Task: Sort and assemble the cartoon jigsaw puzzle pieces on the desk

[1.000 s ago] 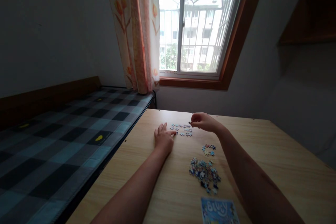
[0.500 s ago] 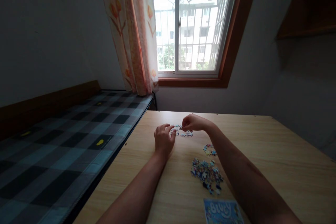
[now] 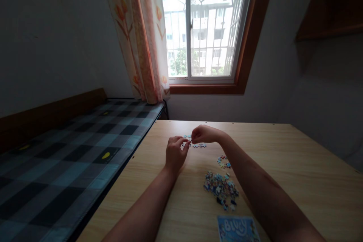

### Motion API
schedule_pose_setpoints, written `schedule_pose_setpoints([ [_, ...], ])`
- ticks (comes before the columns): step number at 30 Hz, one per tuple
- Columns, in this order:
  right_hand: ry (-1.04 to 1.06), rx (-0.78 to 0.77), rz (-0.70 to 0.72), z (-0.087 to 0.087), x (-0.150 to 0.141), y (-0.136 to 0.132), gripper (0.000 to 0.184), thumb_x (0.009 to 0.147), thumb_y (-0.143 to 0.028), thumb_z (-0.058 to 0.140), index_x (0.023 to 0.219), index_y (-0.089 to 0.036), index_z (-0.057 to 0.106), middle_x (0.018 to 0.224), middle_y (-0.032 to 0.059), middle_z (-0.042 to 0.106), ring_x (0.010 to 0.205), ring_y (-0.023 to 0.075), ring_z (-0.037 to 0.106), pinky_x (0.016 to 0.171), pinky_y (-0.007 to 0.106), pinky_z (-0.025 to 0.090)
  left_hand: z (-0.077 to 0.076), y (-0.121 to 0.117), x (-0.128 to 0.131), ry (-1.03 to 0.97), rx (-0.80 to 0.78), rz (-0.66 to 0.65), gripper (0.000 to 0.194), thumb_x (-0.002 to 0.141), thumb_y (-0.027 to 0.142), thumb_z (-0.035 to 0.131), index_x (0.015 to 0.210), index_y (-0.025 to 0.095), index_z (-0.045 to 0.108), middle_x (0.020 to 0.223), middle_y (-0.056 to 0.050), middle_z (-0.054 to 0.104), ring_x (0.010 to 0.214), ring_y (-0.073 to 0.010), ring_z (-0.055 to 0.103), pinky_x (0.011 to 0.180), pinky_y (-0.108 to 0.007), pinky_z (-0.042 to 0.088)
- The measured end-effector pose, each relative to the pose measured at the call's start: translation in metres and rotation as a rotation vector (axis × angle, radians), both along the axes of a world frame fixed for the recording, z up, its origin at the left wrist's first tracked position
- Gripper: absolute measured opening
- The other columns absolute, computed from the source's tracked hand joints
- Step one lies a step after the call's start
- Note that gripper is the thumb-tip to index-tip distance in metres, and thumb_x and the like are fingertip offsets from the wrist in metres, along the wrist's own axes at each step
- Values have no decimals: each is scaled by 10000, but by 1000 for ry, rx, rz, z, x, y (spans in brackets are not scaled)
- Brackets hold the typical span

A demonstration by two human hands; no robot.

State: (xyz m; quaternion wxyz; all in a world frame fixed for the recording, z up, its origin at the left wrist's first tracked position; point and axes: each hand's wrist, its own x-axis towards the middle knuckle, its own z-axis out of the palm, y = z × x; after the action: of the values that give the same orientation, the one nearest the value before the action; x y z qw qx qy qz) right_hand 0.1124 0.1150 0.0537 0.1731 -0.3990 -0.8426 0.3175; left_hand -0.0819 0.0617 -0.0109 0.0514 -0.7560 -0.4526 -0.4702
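Note:
At the far part of the wooden table, my right hand [image 3: 204,134] is closed in a pinch, fingertips down, on a small dark puzzle piece [image 3: 191,141]. My left hand [image 3: 174,152] lies just to its left, with thumb and forefinger brought together at the same piece. Around the fingertips is a loose outline of joined puzzle pieces [image 3: 202,145], mostly pale blue and white; the hands cover part of it. Closer to me, near my right forearm, sits a small ring of colourful pieces [image 3: 221,165]. A larger heap of mixed pieces [image 3: 220,186] lies nearer still.
A blue picture sheet or box marked "Bluey" [image 3: 237,229] rests at the table's near side. The wooden table [image 3: 283,159] reaches toward the wall under the window [image 3: 210,45]. A bed with a checked cover [image 3: 70,166] adjoins on the left, beside a flowered curtain [image 3: 147,45].
My right hand has moved slightly left and down toward my left hand. My left thumb and forefinger have drawn together, so both hands' fingertips now meet. The view has shifted slightly.

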Motion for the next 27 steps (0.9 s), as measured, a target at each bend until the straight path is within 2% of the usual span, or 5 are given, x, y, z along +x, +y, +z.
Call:
schedule_pose_setpoints([
  [9,231,-90,2,-13,2,11,295,720,-408,737,861,-149,748,735,20,692,629,113,539,585,220,411,1,-1,2,10,-48,-31,201,919,321,560,819,211,696,834,-43,685,859,-204,587,818,-346,470],
  [13,151,-102,-161,-15,9,15,268,744,-382,731,879,-153,773,722,19,698,597,104,515,544,212,380,-1,2,0,-40,-103,40,238,929,326,521,835,207,705,845,-52,692,873,-213,599,835,-351,478],
  [17,-14,-106,-342,-25,14,23,180,749,-292,740,834,-142,790,670,21,698,551,92,507,522,206,368,-3,6,-2,-100,-109,90,233,916,277,501,852,194,708,869,-56,704,872,-218,613,862,-368,473],
  [27,-116,6,-415,-53,8,30,178,794,-274,710,904,-165,799,767,40,752,638,122,618,555,203,394,-2,5,-1,-96,-134,90,198,821,133,526,843,198,712,865,-45,701,878,-218,597,858,-358,467],
])
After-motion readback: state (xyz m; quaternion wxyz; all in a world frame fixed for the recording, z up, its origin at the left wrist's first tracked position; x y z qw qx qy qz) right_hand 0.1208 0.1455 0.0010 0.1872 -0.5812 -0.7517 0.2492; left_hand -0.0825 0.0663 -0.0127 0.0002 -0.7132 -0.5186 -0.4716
